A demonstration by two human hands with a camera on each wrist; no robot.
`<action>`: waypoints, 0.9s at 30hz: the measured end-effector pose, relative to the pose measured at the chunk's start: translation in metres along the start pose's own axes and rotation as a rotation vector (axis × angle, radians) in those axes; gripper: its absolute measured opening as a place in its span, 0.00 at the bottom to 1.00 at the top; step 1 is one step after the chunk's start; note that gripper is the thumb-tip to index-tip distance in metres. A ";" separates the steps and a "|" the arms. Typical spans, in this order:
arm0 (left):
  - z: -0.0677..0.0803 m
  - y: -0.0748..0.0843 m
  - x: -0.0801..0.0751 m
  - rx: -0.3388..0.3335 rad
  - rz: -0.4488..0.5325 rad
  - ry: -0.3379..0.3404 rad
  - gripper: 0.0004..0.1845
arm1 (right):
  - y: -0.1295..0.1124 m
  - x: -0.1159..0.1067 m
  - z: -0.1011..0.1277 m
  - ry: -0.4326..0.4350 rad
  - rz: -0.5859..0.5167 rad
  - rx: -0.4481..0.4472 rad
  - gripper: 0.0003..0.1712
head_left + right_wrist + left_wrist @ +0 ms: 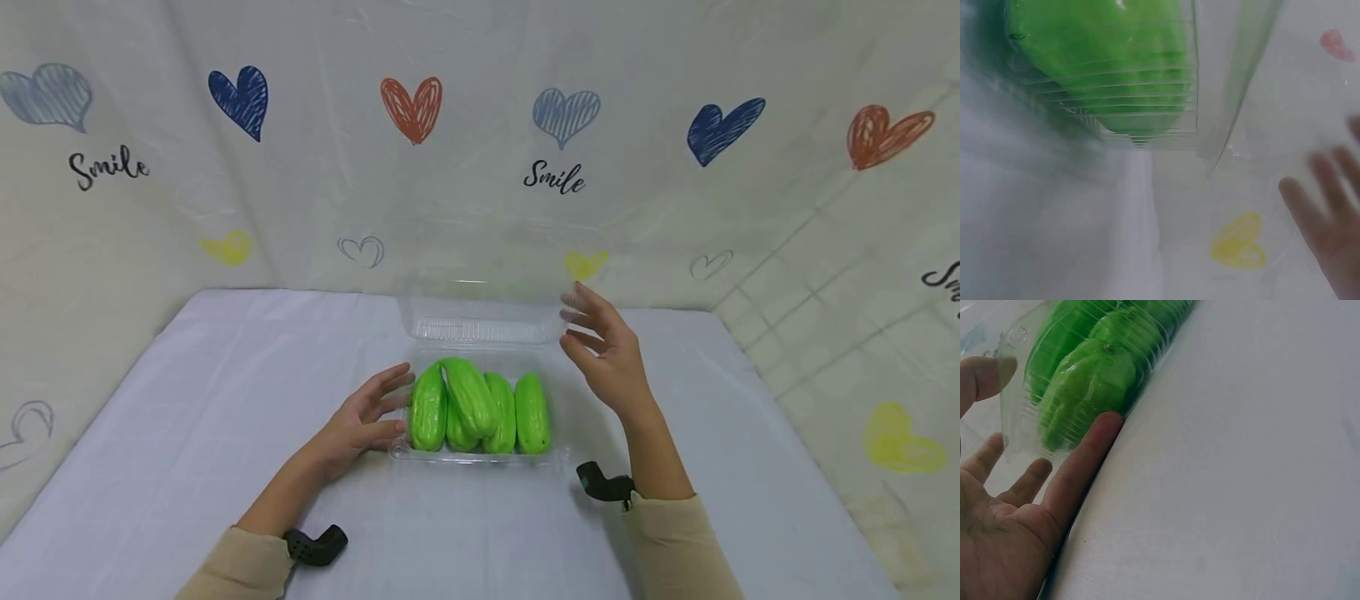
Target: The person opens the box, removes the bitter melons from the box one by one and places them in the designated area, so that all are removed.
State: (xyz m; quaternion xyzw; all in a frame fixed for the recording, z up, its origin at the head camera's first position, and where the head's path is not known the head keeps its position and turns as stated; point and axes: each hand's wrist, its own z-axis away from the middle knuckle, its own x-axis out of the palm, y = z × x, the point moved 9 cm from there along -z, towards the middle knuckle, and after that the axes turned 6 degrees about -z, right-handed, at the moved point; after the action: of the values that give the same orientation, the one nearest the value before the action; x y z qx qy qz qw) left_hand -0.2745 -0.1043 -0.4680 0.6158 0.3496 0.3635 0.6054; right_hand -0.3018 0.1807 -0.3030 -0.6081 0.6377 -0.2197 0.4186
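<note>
A clear plastic clamshell box (480, 459) holds several glossy green, cucumber-like pieces (533, 413), one lying across the others. Its ribbed transparent lid (487, 331) stands raised at the far side. My left hand (365, 419) is at the box's left side with fingers spread. In the left wrist view, one finger of the left hand (1007, 519) reaches along the ribbed wall and touches it. Beside the lid's right end is my right hand (609, 350), fingers apart and loosely bent. The right wrist view shows the right hand (1341, 244) blurred, with nothing held.
A white cloth (465, 533) covers the table under the box. Behind it hangs a pale curtain (480, 192) printed with hearts and "Smile". Small black devices sit at the left wrist (317, 546) and the right wrist (603, 483).
</note>
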 end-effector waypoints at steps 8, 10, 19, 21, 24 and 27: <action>0.001 0.000 0.001 -0.003 -0.001 -0.005 0.40 | 0.014 0.001 0.003 -0.033 0.029 0.053 0.38; 0.001 0.000 0.001 -0.002 0.000 -0.006 0.40 | 0.017 0.001 0.003 -0.040 0.031 0.065 0.38; 0.002 0.002 0.001 0.002 0.000 -0.002 0.39 | 0.025 0.005 0.004 -0.076 -0.014 0.126 0.38; 0.002 0.003 0.001 0.002 0.000 -0.002 0.39 | 0.027 0.006 0.005 -0.082 -0.014 0.137 0.38; 0.002 0.003 0.001 0.005 0.001 -0.002 0.39 | 0.031 0.007 0.005 -0.092 0.005 0.151 0.38; 0.001 0.003 0.001 0.004 -0.001 0.000 0.40 | 0.034 0.007 0.006 -0.100 0.030 0.157 0.39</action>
State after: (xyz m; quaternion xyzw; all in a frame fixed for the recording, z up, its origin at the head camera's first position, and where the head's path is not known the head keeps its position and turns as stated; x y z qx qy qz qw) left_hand -0.2727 -0.1039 -0.4653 0.6170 0.3505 0.3625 0.6042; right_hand -0.3166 0.1811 -0.3354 -0.5741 0.6059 -0.2321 0.4995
